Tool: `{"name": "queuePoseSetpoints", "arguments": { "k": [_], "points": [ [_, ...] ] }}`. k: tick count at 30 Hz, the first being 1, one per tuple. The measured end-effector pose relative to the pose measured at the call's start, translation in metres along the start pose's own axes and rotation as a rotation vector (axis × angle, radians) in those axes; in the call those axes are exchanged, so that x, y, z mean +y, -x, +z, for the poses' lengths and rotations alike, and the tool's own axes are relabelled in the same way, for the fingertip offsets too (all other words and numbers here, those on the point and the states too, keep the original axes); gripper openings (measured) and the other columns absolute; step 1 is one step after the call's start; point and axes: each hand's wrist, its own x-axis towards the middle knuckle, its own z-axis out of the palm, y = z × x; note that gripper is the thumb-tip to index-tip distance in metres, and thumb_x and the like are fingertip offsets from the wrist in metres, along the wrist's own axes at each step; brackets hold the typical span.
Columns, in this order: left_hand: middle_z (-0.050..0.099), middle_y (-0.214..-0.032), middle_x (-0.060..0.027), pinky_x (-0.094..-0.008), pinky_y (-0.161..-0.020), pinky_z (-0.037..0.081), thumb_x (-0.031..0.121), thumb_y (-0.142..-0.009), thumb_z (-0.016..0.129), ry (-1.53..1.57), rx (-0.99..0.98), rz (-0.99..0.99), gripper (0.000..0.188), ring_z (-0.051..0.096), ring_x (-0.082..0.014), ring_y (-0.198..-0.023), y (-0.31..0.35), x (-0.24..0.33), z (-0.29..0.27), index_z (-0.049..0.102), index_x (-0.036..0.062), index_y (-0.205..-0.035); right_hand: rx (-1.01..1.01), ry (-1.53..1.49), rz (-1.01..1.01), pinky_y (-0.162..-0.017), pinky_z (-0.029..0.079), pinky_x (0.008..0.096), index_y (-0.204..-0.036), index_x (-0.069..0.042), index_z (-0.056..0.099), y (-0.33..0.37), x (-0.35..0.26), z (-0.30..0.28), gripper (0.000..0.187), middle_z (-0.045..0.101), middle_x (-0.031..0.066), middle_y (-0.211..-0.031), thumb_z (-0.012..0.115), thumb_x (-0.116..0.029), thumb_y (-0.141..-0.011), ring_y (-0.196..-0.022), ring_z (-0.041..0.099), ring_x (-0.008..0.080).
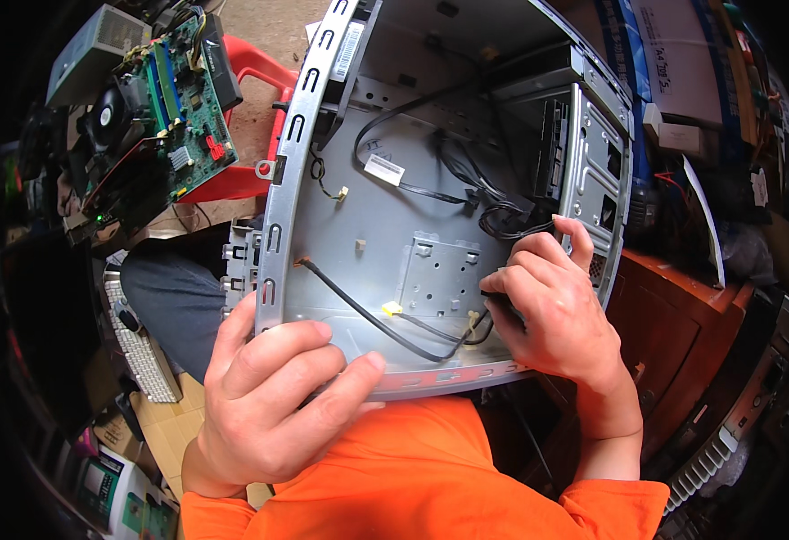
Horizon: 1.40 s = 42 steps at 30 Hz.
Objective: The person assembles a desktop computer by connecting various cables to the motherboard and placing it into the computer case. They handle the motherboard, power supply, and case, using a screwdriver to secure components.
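An opened metal computer case rests in front of me with its bare inside facing up. My left hand wraps round its near left corner, fingers over the rim. Inside the case, my right hand is bent down near the drive bay, thumb and fingers pinched on a black cable. That black cable curves from the left wall along the near side to those fingers, which partly hide its end. A yellow connector lies beside it. Further in runs another black cable with a white label.
The metal drive bay fills the case's right side. At the left, a green motherboard with a fan rests on a red plastic stool. A white keyboard lies below. To the right stands a reddish-brown cabinet.
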Motion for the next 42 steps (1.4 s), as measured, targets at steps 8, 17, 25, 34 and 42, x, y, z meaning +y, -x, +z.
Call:
{"name": "queuePoseSetpoints", "arguments": {
  "k": [8, 17, 25, 34, 42],
  "points": [
    [0.064, -0.092, 0.0023, -0.0554, -0.099, 0.054, 0.021, -0.073, 0.083, 0.004, 0.02, 0.012, 0.031, 0.064, -0.0198, -0.103, -0.001, 0.0, 0.002, 0.082, 0.017, -0.104, -0.064, 0.002, 0.022, -0.118, 0.029, 0.0532, -0.093, -0.011, 0.074, -0.002, 0.001, -0.002, 0.027, 0.061, 0.0036, -0.083, 0.079, 0.002, -0.069, -0.099, 0.063, 0.0262],
    [0.065, -0.092, 0.0033, -0.0545, -0.097, 0.051, 0.03, -0.076, 0.086, 0.002, 0.01, 0.01, 0.032, 0.064, -0.0222, -0.101, -0.001, -0.002, 0.002, 0.081, 0.0187, -0.106, -0.062, 0.014, 0.025, -0.117, 0.033, 0.0548, -0.088, -0.008, 0.071, -0.002, 0.0, -0.002, 0.022, 0.057, 0.0072, -0.081, 0.074, 0.001, -0.068, -0.097, 0.062, 0.0289],
    [0.067, -0.096, -0.0018, -0.0531, -0.096, 0.056, 0.017, -0.085, 0.075, 0.064, 0.114, 0.089, 0.022, 0.067, -0.0193, -0.106, 0.0, -0.006, 0.005, 0.075, 0.0072, -0.104, -0.031, 0.046, 0.065, -0.117, 0.031, 0.0566, -0.086, -0.008, 0.072, -0.009, -0.011, -0.002, 0.021, 0.056, 0.0067, -0.078, 0.076, -0.001, -0.066, -0.096, 0.062, 0.03],
    [0.067, -0.09, 0.0017, -0.0476, -0.091, 0.056, 0.016, -0.085, 0.077, 0.1, 0.216, 0.112, 0.02, 0.069, -0.0158, -0.1, 0.001, -0.008, 0.011, 0.078, 0.0101, -0.104, -0.024, 0.04, 0.075, -0.117, 0.029, 0.0561, -0.083, -0.009, 0.074, -0.004, -0.011, 0.002, 0.016, 0.063, 0.0059, -0.085, 0.083, -0.01, -0.07, -0.097, 0.063, 0.0277],
    [0.071, -0.095, -0.0017, -0.049, -0.091, 0.058, 0.017, -0.085, 0.072, 0.097, 0.218, 0.155, 0.023, 0.069, -0.0177, -0.107, 0.0, -0.008, 0.009, 0.077, 0.007, -0.105, -0.088, -0.163, -0.104, -0.092, 0.047, 0.0507, -0.1, -0.003, 0.072, 0.006, -0.017, -0.023, 0.028, 0.069, 0.0114, -0.097, 0.084, -0.022, -0.083, -0.088, 0.066, 0.0307]
  ]
}}
